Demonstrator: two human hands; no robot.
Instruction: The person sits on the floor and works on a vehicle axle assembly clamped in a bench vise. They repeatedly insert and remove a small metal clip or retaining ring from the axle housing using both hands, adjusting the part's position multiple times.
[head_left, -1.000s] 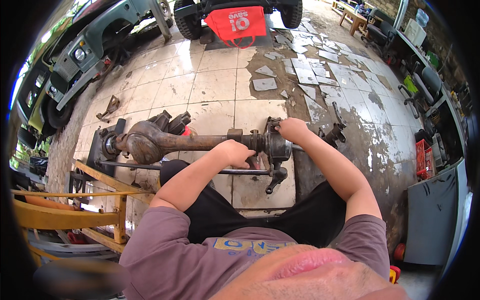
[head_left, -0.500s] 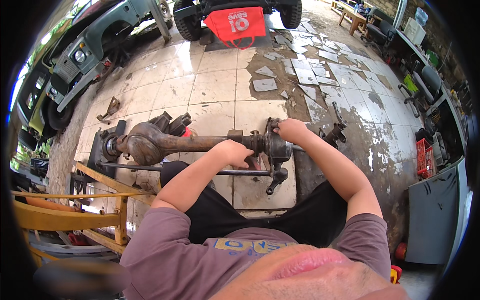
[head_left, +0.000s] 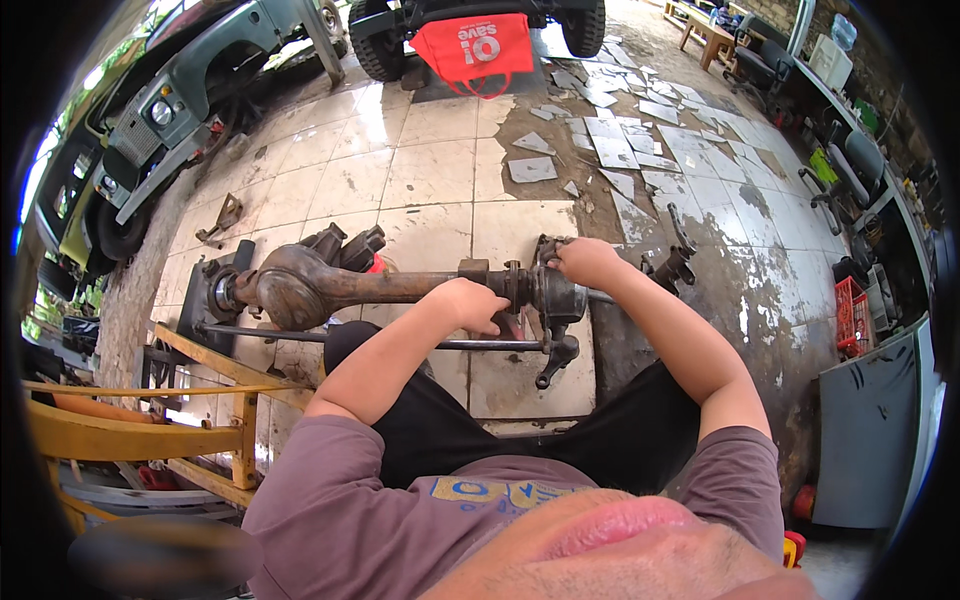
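Note:
A greasy vehicle axle (head_left: 390,289) lies crosswise before me, its round differential housing (head_left: 290,287) at the left and a steering knuckle (head_left: 562,300) at the right end. My left hand (head_left: 468,304) is curled against the near side of the axle tube, just left of the flange. Its palm side and whatever lies beneath are hidden. My right hand (head_left: 587,262) has its fingers closed on the far upper part of the knuckle; the fingertips are partly hidden. A long steering rod (head_left: 450,345) runs along the near side, below my left hand.
My legs straddle the near side of the axle. A yellow metal frame (head_left: 150,432) stands at the left. Metal parts (head_left: 676,262) lie right of the knuckle; a bracket (head_left: 222,220) lies far left. Broken tiles (head_left: 610,145), a red bag (head_left: 470,55) and a grey cabinet (head_left: 870,430) are around.
Both hands keep their places on the axle. The whole picture has shifted very slightly; nothing else visibly differs.

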